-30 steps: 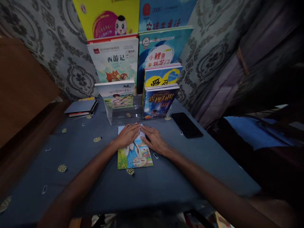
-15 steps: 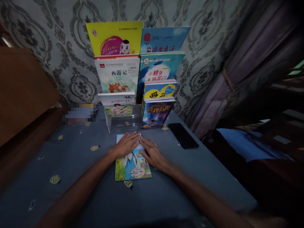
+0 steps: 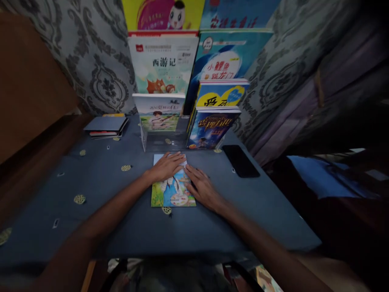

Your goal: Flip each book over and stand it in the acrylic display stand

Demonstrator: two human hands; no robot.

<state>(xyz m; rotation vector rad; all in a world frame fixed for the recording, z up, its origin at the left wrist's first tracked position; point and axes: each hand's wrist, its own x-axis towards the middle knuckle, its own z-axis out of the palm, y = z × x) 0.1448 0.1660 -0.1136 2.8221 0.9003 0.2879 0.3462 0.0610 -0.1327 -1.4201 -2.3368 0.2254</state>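
A thin picture book (image 3: 173,190) with a bright illustrated cover lies flat on the blue tablecloth (image 3: 121,227) in front of me. My left hand (image 3: 168,167) rests palm down across its upper part, fingers stretched out and pointing right. Over the book's right edge lies my right hand (image 3: 204,188), also flat with its fingers extended. The fingertips of both hands come close together near the top of the cover, and part of the cover is hidden under them.
Behind the book stands a clear acrylic rack (image 3: 162,142) holding several upright books, including a dark blue one (image 3: 212,127) and a white one (image 3: 159,115). A black phone (image 3: 241,161) lies to the right. A small stack of books (image 3: 106,125) sits at the back left.
The camera view has tilted down, so the table's front edge shows. My right hand has slid slightly off toward the right side of the book; my left hand stays on it.
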